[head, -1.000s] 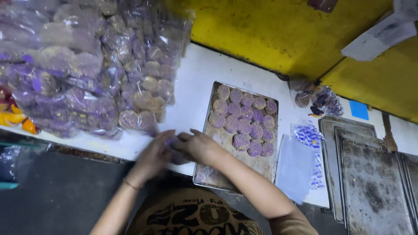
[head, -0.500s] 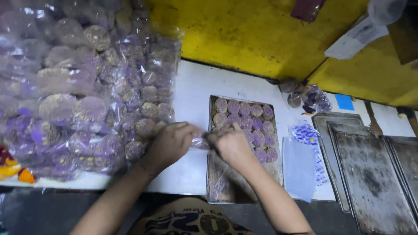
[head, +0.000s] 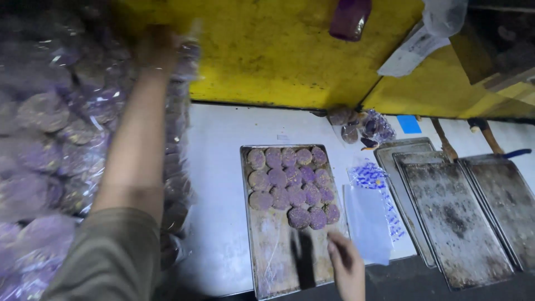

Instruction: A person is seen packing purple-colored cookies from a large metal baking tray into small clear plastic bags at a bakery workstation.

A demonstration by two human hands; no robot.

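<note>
My left hand is stretched far out to the top of a big pile of clear bags of purple cookies. It is blurred and seems closed on one clear cookie packet. My right hand hangs empty with loose fingers over the near right corner of a metal baking tray. The far half of that tray holds several rows of round purple cookies.
Worn empty baking trays overlap at the right. Flat clear bags and printed bags lie beside the cookie tray. A small bag of cookies sits by the yellow wall.
Both hands were together on a packet over the tray's left edge. The left arm has since swung up to the pile with it, and the right hand has dropped back to the tray's near corner.
</note>
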